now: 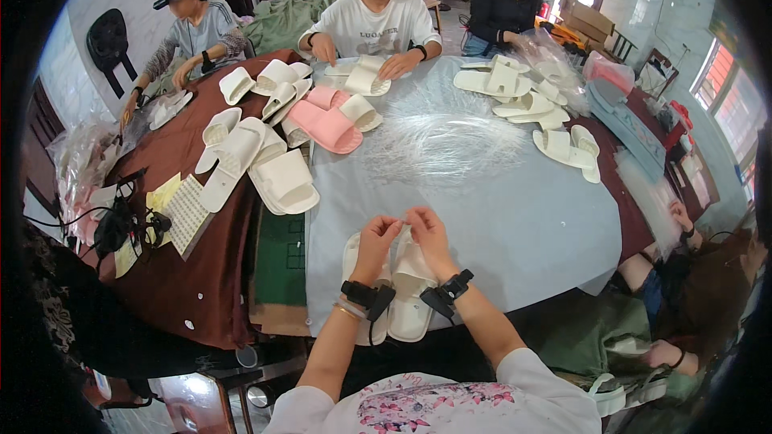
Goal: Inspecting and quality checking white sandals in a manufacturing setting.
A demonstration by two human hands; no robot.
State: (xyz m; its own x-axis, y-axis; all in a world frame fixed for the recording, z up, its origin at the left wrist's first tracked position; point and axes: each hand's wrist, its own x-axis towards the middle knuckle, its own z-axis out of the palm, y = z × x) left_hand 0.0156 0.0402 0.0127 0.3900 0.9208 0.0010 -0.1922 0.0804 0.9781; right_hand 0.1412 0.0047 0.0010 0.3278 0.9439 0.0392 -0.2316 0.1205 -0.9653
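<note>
Your left hand (376,235) | fingers pinched narrow above white slippers (402,289), lower centre | your right hand (426,229) | pinched alike, fingertips nearly meeting the left's | held item too small to tell | pale cloth (515,209) beneath.

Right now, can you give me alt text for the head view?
The left hand and right hand meet fingertip to fingertip above a pair of white slippers on a grey table; more white slippers and pink slippers lie beyond.
</note>
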